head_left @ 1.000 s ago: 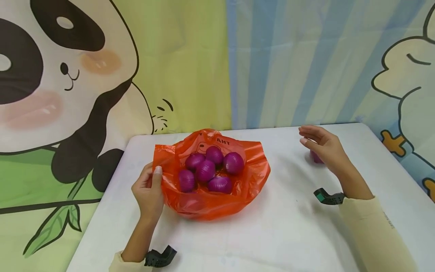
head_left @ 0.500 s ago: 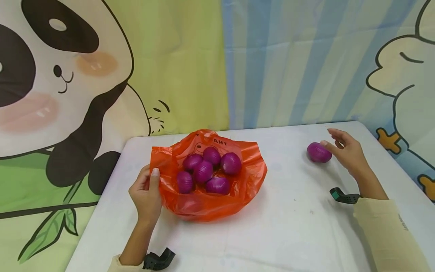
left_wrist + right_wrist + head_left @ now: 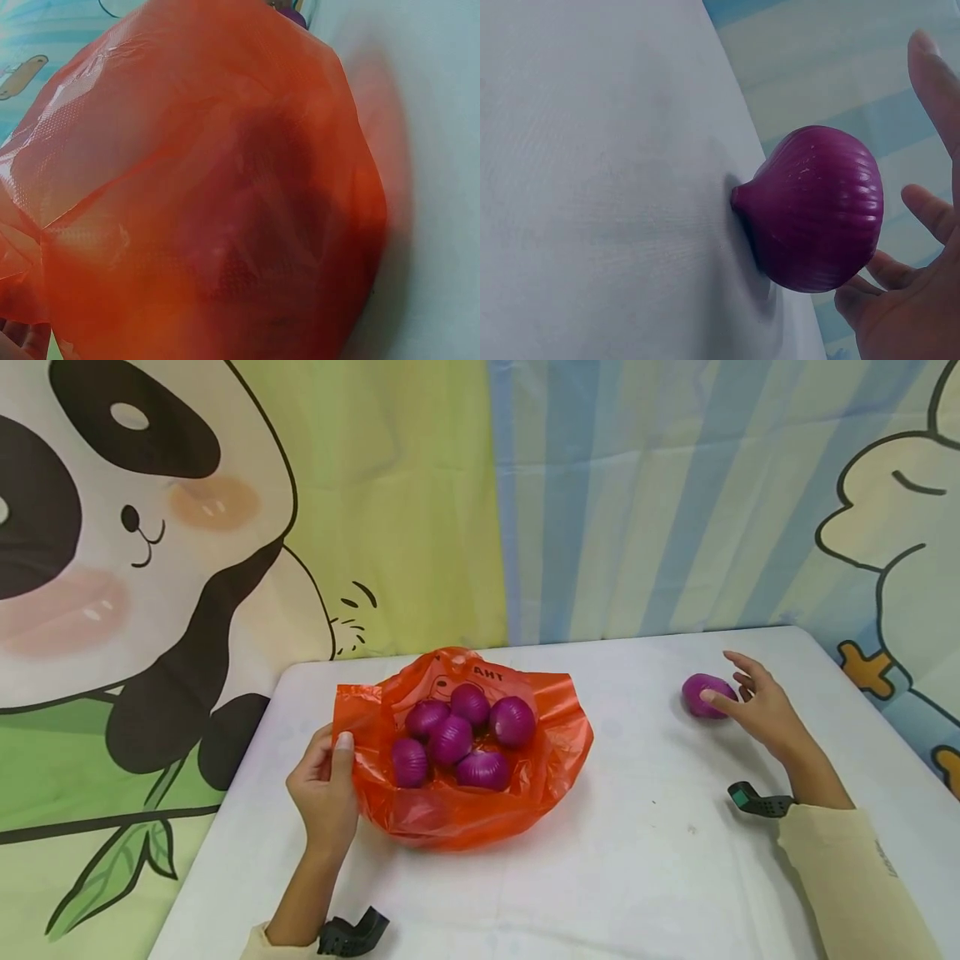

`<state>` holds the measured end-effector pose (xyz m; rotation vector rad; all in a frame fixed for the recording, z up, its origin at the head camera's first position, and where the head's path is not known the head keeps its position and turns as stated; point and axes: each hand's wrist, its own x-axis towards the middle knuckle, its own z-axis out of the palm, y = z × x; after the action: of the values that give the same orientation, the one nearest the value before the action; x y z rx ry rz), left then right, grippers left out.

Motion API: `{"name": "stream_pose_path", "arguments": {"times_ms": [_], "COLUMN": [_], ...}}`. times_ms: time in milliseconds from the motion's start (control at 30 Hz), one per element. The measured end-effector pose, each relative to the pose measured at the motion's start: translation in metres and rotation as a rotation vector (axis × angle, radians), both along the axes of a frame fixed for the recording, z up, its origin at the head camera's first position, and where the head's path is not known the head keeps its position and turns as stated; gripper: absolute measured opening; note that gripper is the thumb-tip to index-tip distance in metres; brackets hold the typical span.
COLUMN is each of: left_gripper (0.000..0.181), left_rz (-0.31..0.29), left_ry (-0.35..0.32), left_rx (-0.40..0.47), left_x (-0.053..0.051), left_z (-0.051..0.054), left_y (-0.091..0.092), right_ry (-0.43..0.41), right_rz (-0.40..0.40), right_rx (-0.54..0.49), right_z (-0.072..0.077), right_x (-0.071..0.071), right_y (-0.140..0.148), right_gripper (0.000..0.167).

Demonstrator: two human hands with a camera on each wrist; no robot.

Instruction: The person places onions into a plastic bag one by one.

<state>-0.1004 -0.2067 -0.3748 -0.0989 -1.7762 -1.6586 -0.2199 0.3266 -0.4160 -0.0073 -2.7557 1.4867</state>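
At the left, my left hand [image 3: 326,797] pinches the edge of a red-orange plastic bag [image 3: 465,822] between thumb and fingers. Several purple onions [image 3: 451,740] lie inside the wide-mouthed bag. A single purple onion [image 3: 703,687] rests on the table to the right. My right hand [image 3: 765,714] is beside this onion with fingers spread, its thumb in front of the onion in the head view. From the right wrist, the onion [image 3: 817,210] appears whole, with the hand [image 3: 915,307] just beyond it; whether they touch is hard to tell. The bag's translucent side [image 3: 225,195] fills most of the left wrist view.
A white-covered table [image 3: 630,860] bears everything. Behind it hangs a cloth backdrop [image 3: 420,527] with a cartoon panda at the left and blue stripes at the right. Each wrist wears a black camera mount [image 3: 761,800].
My right hand has moved rightward, uncovering the lone onion, then its thumb has come across the onion's near side. The left hand keeps its hold on the bag.
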Motion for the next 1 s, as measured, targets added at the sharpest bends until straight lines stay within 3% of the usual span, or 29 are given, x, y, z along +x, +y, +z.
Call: {"name": "stream_pose_path", "arguments": {"times_ms": [133,267,567,733,1000], "left_gripper": [0.024,0.024,0.024,0.023,0.022], "left_rz": [-0.005,-0.007,-0.006,-0.023,-0.017], "left_ry": [0.001,-0.007,-0.008,0.008,0.013], "left_rx": [0.003,0.006,0.003,0.011,0.007], "left_x": [0.000,-0.001,-0.001,-0.002,-0.003], "left_z": [0.000,-0.002,-0.004,-0.004,-0.004], "left_y": [0.000,0.000,0.001,0.002,0.000], "right_ry": [-0.020,-0.056,-0.065,-0.023,0.007], "right_rz": [0.042,0.078,0.045,0.082,0.117], "right_rx": [0.012,0.077,0.138,0.157,0.119], "right_z": [-0.005,-0.009,-0.013,-0.002,0.030], "right_x": [0.000,0.001,0.002,0.002,-0.002], "right_y": [0.002,0.002,0.000,0.001,-0.013], "right_gripper": [0.096,0.090,0.083,0.079,0.080]}}
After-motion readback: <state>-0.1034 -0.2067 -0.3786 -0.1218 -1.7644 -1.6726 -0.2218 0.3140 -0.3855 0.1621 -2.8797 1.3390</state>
